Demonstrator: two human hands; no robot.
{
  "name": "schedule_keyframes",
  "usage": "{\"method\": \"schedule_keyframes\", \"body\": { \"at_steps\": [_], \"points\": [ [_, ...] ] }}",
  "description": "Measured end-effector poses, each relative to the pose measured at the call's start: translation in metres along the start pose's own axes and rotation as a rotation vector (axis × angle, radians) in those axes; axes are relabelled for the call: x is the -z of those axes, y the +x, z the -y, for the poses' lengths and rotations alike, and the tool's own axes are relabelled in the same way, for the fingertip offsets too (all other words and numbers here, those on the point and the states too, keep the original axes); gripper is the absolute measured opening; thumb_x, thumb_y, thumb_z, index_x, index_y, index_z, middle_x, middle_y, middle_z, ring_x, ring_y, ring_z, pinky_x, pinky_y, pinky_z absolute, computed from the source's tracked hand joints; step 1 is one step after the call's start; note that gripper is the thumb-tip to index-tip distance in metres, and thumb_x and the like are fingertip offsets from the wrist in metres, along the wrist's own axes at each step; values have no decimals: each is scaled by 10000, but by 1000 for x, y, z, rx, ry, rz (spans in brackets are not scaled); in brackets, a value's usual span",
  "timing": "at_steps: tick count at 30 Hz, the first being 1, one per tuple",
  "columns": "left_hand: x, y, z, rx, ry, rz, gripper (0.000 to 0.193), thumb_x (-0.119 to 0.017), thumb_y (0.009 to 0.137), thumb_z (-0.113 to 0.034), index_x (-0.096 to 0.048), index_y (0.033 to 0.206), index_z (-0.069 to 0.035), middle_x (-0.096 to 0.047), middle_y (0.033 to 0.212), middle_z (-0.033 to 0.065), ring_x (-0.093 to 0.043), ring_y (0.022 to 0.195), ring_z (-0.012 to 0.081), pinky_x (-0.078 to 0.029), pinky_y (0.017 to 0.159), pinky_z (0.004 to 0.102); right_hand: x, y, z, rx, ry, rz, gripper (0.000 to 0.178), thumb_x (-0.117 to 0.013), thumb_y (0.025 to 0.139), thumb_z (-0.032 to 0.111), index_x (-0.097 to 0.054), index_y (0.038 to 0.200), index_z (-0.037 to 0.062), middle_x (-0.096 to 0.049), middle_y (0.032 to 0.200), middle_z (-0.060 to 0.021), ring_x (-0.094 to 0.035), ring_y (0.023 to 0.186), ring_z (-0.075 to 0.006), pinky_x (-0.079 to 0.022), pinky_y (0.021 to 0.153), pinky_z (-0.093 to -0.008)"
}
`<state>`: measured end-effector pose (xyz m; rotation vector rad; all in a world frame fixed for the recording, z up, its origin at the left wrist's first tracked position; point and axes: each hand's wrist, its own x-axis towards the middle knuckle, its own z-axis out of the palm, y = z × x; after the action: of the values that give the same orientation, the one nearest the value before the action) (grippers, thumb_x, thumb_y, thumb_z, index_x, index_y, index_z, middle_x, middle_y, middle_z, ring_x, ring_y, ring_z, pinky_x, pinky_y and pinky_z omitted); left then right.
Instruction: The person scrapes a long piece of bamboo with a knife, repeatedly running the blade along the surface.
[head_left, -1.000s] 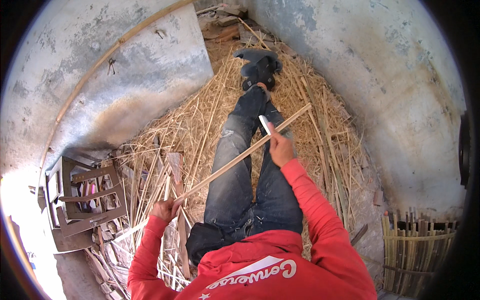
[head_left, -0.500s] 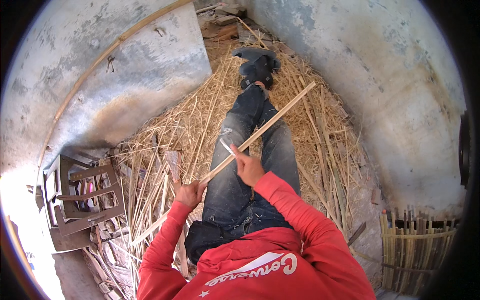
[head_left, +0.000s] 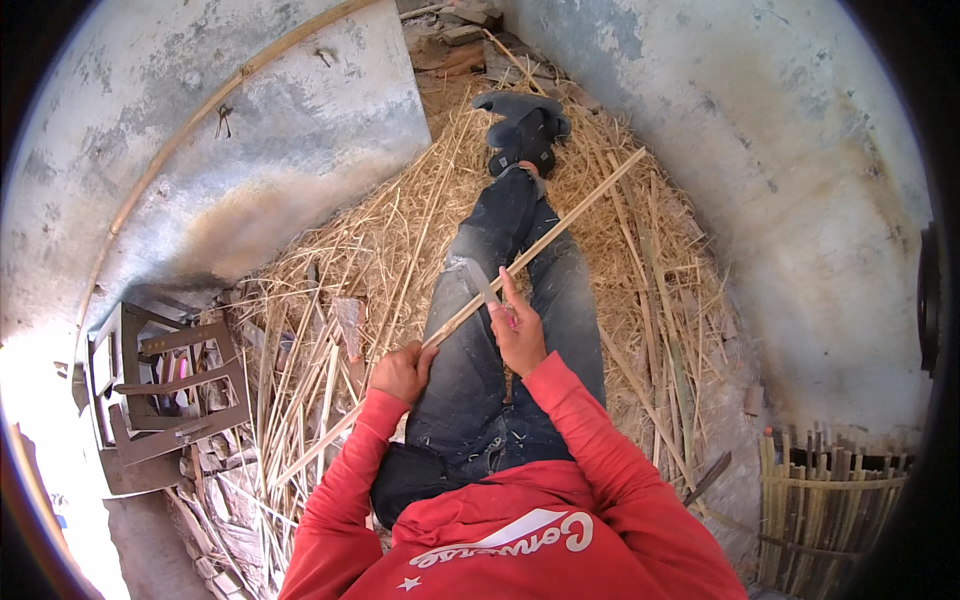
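A long pale bamboo strip [head_left: 573,219] slants across my thighs, from the lower left up to the far right. My left hand [head_left: 400,372] is closed around it beside my left thigh. In my right hand [head_left: 518,335], above my lap, is a knife [head_left: 482,281] with a light blade lying across the strip. My right index finger points upward against the strip, while the other fingers curl round the handle, which is mostly hidden.
Straw-like shavings [head_left: 370,235] and loose strips cover the floor around my outstretched legs. A brown frame [head_left: 180,388] stands at the left, and a basket of upright slats [head_left: 830,510] at the lower right. Worn walls [head_left: 800,150] rise on both sides.
My right hand and the knife have shifted a little to the right along the strip, and the blade shows broader. My left hand has also moved slightly up and right. The view has shifted slightly.
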<state>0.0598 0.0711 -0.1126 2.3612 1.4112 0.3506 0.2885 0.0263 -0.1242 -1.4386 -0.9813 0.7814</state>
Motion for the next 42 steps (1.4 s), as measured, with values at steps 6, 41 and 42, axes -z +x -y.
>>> {"method": "schedule_keyframes", "body": {
  "at_steps": [6, 41, 42],
  "points": [
    [4, -29, 36, -47, 19, -81, 347, -671, 1001, -368, -617, 837, -67, -658, 687, 217, -654, 602, 442, -506, 550, 538, 15, 7, -17, 249, -403, 28, 471, -594, 1011, 127, -584, 1478, 183, -718, 902, -202, -716, 788, -348, -553, 681, -435],
    [57, -128, 226, -172, 309, -108, 140, -723, 907, -184, -607, 888, -108, -617, 717, 110, -632, 601, 356, -510, 523, 472, 167, 104, -50, 178, -562, -223, 440, -604, 1014, 80, -613, 1450, 139, -755, 964, -153, -607, 752, -137, -524, 769, -293],
    [56, -127, 225, -174, 308, -116, 141, -719, 913, -188, -606, 889, -107, -616, 717, 110, -631, 601, 357, -511, 525, 471, 166, 107, -56, 170, -592, -199, 439, -603, 1014, 77, -612, 1450, 133, -753, 960, -155, -600, 751, -132, -521, 758, -293]
  ]
}}
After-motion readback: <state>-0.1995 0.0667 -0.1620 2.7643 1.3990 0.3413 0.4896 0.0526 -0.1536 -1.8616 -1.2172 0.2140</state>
